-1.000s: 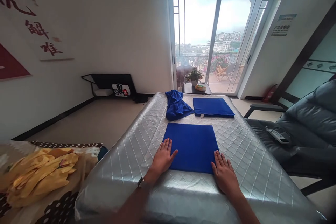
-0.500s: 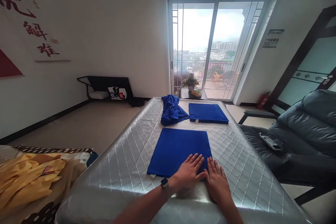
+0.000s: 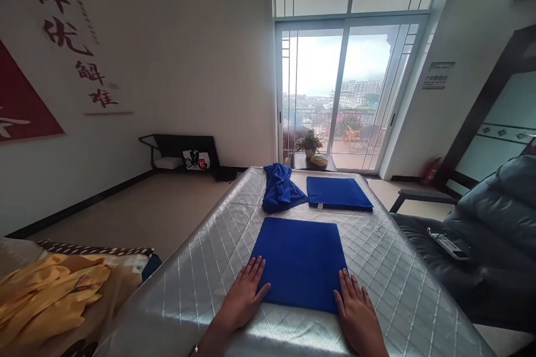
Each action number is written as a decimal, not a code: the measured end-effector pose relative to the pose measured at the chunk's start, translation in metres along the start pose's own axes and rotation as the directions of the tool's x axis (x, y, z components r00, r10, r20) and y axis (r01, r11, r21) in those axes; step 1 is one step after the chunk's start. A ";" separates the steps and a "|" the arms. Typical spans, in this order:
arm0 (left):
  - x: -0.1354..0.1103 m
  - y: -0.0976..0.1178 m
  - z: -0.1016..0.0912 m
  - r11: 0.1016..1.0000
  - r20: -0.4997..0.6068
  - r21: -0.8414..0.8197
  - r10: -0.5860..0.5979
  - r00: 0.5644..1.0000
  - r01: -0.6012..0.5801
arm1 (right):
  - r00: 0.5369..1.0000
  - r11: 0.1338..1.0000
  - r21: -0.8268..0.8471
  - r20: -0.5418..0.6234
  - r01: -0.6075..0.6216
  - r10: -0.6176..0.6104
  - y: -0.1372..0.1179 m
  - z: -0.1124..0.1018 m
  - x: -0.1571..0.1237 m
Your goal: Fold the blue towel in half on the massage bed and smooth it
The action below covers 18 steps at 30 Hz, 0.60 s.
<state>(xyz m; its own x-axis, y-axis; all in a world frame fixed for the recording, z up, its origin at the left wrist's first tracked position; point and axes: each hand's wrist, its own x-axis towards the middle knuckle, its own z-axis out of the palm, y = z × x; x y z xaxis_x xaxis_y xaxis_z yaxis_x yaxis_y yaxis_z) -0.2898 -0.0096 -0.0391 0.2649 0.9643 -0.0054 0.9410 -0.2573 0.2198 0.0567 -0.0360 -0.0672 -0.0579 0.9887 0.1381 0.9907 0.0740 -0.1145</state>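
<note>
A flat, square-folded blue cloth (image 3: pixel 299 259) lies in the middle of the silver quilted table (image 3: pixel 402 290). The left hand (image 3: pixel 245 297) rests open and flat at its near left corner, fingers spread. The right hand (image 3: pixel 355 311) lies open and flat at the near right corner. Farther back sit a crumpled blue cloth (image 3: pixel 280 191) and, just beside it, a second folded blue cloth (image 3: pixel 338 193).

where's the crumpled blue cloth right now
In the head view the crumpled blue cloth lies at the far end of the silver quilted table, left of centre, beside the far folded blue cloth and beyond the near folded blue cloth.
</note>
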 end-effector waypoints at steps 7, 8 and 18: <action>-0.006 0.000 -0.006 0.999 -0.003 -0.039 -0.016 1.000 0.016 | 0.989 0.998 0.059 -0.146 0.036 -0.027 0.008 -0.007 -0.002; -0.010 -0.003 -0.005 0.999 -0.031 -0.034 -0.025 0.999 0.024 | 0.981 0.994 0.074 -0.179 0.084 -0.069 0.011 -0.009 -0.005; -0.044 -0.008 0.005 0.983 -0.274 -0.183 -0.039 0.961 -0.012 | 0.969 0.953 0.198 -0.142 0.228 -0.202 0.023 -0.037 -0.034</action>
<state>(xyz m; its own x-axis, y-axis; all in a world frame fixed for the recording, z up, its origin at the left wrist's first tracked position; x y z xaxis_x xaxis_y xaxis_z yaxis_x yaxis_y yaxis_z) -0.3082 -0.0504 -0.0454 0.1599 0.9542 0.2529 0.8833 -0.2527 0.3949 0.0865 -0.0727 -0.0383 -0.2388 0.9246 0.2967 0.9070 0.3215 -0.2721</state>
